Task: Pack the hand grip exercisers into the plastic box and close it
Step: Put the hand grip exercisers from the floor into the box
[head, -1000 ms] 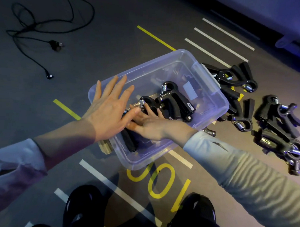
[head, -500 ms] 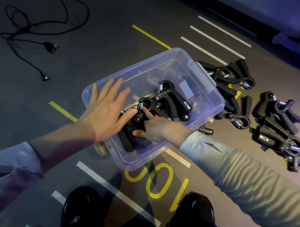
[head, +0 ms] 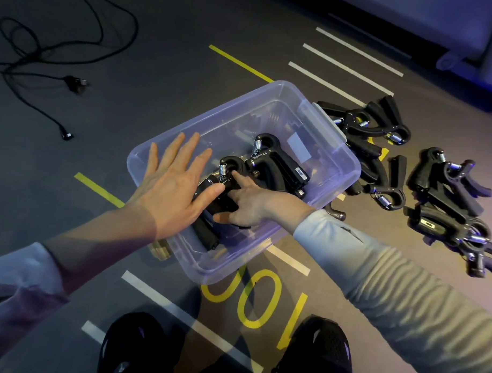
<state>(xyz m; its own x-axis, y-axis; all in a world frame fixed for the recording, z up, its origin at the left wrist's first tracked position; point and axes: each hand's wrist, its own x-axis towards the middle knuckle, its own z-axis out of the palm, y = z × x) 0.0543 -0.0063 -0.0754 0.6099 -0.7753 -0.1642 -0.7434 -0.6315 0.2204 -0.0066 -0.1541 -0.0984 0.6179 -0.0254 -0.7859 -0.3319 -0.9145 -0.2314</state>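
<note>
- Plastic box [head: 348,173] on the floor, open, no lid to be seen.
- Two or three hand grip exercisers [head: 279,168] inside the box already.
- Left hand [head: 172,186] flat and open over the box's left side, holding nothing.
- Right hand [head: 247,203] inside the box, one finger pushing a gripper, not grabbing it.
- Pile of grippers [head: 445,193] right of the box, not packed yet.
- Job about a third done, by guess; closing not done yet.
</note>
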